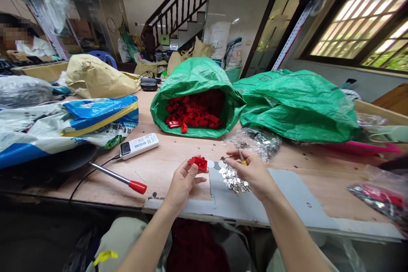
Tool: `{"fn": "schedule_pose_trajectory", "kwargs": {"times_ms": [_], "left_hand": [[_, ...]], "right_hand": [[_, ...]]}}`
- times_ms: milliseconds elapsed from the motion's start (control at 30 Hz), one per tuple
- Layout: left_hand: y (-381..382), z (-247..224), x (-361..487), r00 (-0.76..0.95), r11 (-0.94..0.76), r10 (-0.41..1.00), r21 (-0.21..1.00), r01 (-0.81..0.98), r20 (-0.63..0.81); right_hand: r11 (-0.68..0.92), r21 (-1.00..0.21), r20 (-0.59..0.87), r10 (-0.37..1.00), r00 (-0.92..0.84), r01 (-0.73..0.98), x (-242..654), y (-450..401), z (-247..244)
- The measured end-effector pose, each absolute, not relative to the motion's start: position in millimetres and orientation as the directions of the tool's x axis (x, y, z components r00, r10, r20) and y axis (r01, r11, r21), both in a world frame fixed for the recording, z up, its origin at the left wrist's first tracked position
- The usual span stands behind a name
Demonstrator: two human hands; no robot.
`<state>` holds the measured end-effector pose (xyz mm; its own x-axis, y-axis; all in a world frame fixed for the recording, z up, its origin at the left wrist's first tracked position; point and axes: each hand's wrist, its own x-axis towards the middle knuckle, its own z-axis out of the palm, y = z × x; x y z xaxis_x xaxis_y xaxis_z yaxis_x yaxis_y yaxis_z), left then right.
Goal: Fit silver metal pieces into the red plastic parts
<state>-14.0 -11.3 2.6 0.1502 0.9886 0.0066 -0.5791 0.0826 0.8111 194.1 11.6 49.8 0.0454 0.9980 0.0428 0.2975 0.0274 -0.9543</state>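
Note:
My left hand [184, 181] pinches a small red plastic housing [199, 163] with open slots, between the thumb and fingers above the table's front part. My right hand [250, 169] is closed around a small tool with a yellow handle [244, 162]; its exact kind is partly hidden by the fingers. A small dark piece shows near the right fingertips, too small to make out. Below the right hand a pile of small silvery metal pieces [234, 180] lies on a grey sheet [251, 206]. The two hands are apart.
Behind the hands, a green woven sack [199, 70] lies open with many red plastic parts [193, 110] inside. Another green sack [296, 106] and a clear bag of metal pieces [258, 142] lie right. Leftward are a white device [139, 146] and a red-tipped metal rod [119, 177].

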Motion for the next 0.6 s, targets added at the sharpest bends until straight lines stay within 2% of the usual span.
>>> {"fn": "schedule_pose_trajectory", "kwargs": {"times_ms": [67,133,300,400,500,600], "left_hand": [[-12,1,-12,0.157,0.04,0.986,0.827,-0.561,0.059],[-13,-2,-9,0.161,0.007,0.982,0.839,-0.544,0.096],[-16,-4,-4,0.157,-0.017,0.982,0.874,-0.486,0.107],[-17,-4,-2,0.17,-0.023,0.979,0.891,-0.453,0.111],[-19,-5,0,0.171,-0.048,0.977,0.913,-0.405,0.128],[-20,-6,0,0.172,-0.096,0.97,0.918,-0.384,0.173]], "right_hand": [[-0.009,-0.987,-0.011,1.0,-0.012,0.16,175,-1,48],[0.011,-0.993,0.008,1.0,-0.027,0.122,162,-6,44],[0.141,-0.971,0.14,0.99,-0.018,0.195,158,-3,32],[0.152,-0.958,0.148,0.988,-0.037,0.243,162,-3,29],[0.119,-0.972,0.108,0.992,-0.064,0.205,164,-4,29],[-0.01,-0.996,-0.019,0.995,-0.099,0.092,166,-6,31]]}}
